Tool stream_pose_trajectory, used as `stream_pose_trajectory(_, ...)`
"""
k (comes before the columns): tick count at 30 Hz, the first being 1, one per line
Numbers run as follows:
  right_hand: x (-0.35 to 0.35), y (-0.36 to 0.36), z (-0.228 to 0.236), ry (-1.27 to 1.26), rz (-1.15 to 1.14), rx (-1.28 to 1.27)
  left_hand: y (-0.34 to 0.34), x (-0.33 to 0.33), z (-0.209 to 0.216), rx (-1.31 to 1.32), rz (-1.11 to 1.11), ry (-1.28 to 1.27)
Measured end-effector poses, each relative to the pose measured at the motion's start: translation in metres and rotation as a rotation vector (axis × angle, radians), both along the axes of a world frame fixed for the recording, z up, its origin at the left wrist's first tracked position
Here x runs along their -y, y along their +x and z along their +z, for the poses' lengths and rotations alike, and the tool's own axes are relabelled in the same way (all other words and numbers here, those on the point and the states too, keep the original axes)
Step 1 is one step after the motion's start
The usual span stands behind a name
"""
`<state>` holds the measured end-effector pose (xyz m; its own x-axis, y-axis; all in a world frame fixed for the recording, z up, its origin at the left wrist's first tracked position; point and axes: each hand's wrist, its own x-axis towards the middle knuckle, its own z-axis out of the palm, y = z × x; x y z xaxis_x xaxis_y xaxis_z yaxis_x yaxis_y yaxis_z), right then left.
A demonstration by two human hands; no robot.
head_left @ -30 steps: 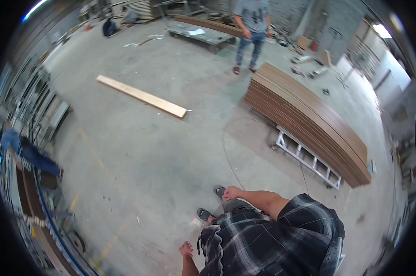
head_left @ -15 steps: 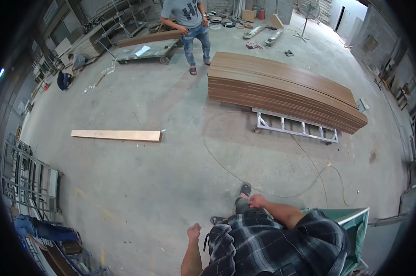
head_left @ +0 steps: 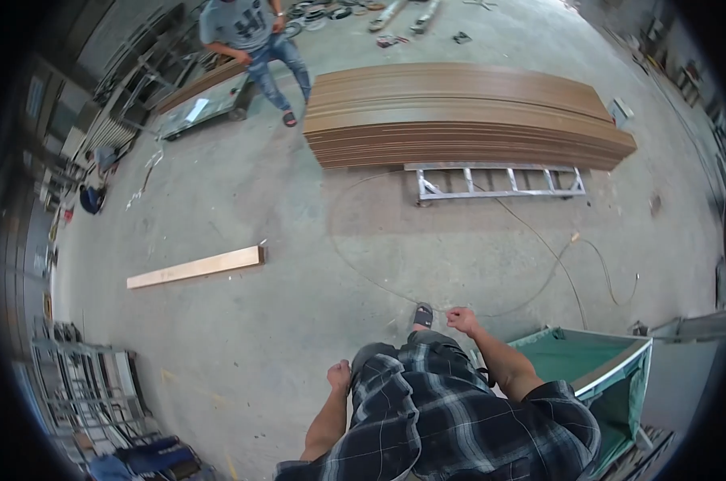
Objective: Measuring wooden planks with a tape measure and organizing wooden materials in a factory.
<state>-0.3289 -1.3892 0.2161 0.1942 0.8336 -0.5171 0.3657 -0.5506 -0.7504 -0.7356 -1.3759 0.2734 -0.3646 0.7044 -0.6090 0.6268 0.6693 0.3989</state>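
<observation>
My left hand (head_left: 340,375) hangs beside my left thigh with its fingers curled closed, and I see nothing in it. Ahead of my body on the right is my right hand (head_left: 462,320), its fingers also curled in and no object visible in them. Neither hand touches anything. Nearest to the right hand are a thin hose (head_left: 539,301) looping over the floor and a green-lined container (head_left: 567,353) beside my right forearm. Farther ahead, a stack of long brown boards (head_left: 467,104) rests on a low silver metal frame (head_left: 499,193).
A pale wooden beam (head_left: 194,268) lies on the concrete floor to the left. Another person (head_left: 247,28) stands at the far left of the boards, near a low wheeled cart (head_left: 198,112). Metal racks (head_left: 90,393) stand at the lower left.
My view has turned and moved forward, so the boards and frame appear closer. My right hand has swung forward. The other person has stepped, legs now apart.
</observation>
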Motion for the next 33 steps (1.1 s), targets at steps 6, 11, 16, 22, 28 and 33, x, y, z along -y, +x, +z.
stream_pose_trajectory(6, 0.049, 0.051, -0.01, -0.19, -0.352, -0.189, 0.058, -0.101, -0.001, 0.088, -0.31, 0.174)
stream_pose_trajectory(11, 0.122, 0.021, -0.032, -0.229, -0.284, -0.203, 0.094, -0.162, -0.002, 0.17, -0.378, 0.151)
stream_pose_trajectory(16, 0.139, 0.015, -0.047, -0.294, -0.091, -0.013, 0.117, -0.195, -0.032, 0.298, -0.297, 0.03)
stream_pose_trajectory(22, 0.055, 0.074, -0.04, -0.339, -0.107, 0.005, 0.155, -0.253, -0.071, 0.275, -0.343, -0.321)
stream_pose_trajectory(28, -0.066, 0.138, -0.013, -0.264, -0.064, 0.065, 0.218, -0.352, -0.07, 0.401, -0.29, 0.023)
stream_pose_trajectory(33, -0.137, 0.168, 0.021, -0.195, -0.081, 0.085, 0.248, -0.424, -0.052, 0.412, -0.229, 0.053)
